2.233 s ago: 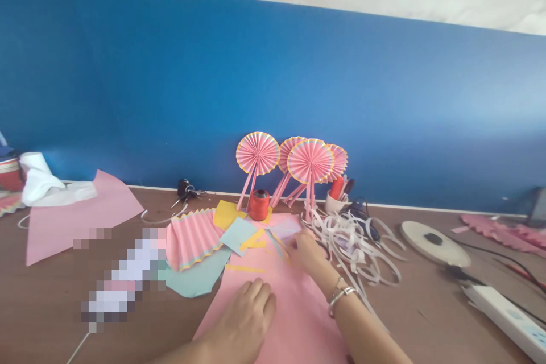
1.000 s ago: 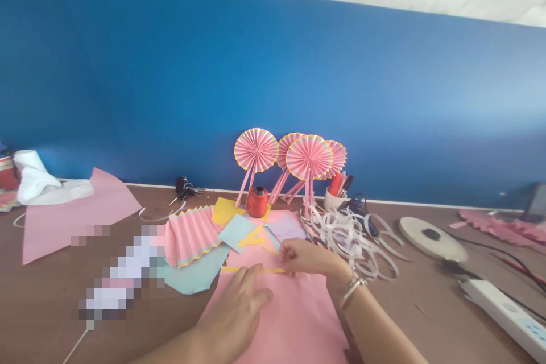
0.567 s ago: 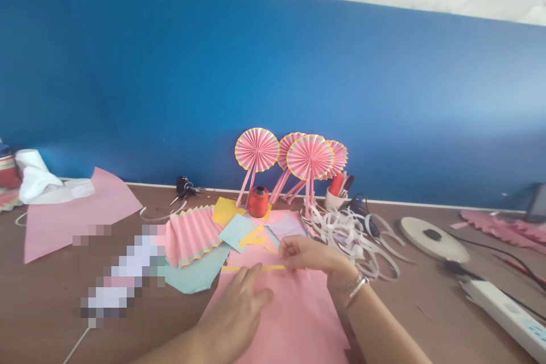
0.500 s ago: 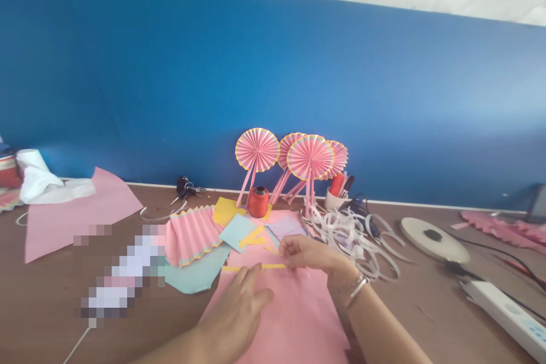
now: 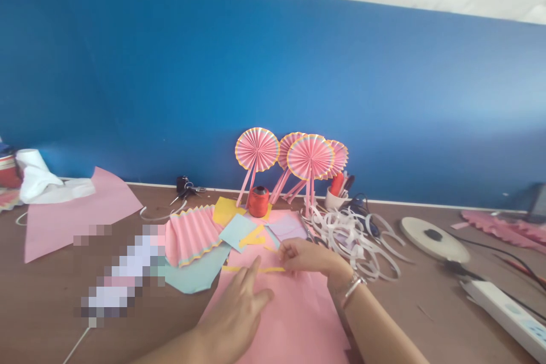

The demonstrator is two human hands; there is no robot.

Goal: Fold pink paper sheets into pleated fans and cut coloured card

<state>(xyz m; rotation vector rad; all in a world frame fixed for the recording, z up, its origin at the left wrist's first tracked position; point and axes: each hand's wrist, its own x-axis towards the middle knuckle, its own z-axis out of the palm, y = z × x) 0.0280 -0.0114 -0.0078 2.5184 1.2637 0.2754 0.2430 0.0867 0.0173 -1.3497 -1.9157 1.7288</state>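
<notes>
A pink paper sheet (image 5: pixel 294 313) lies on the brown table in front of me. A thin yellow paper strip (image 5: pixel 239 268) runs along its far edge. My right hand (image 5: pixel 305 256) pinches the right end of that strip between thumb and fingers. My left hand (image 5: pixel 236 310) rests on the pink sheet with fingers stretched forward, fingertips by the strip. A bracelet sits on my right wrist.
Pleated pink paper (image 5: pixel 191 234), blue and yellow paper scraps (image 5: pixel 236 232), an orange thread spool (image 5: pixel 258 202), pink paper fans (image 5: pixel 309 159) against the blue board, curled white strips (image 5: pixel 354 236), a cup of pens (image 5: pixel 335 198), a white disc (image 5: pixel 433 239), a power strip (image 5: pixel 505 313), another pink sheet (image 5: pixel 77 210).
My right hand drew back from the scraps to the far edge of the pink sheet with the yellow strip. My left hand slid forward and stretched its fingers toward the strip.
</notes>
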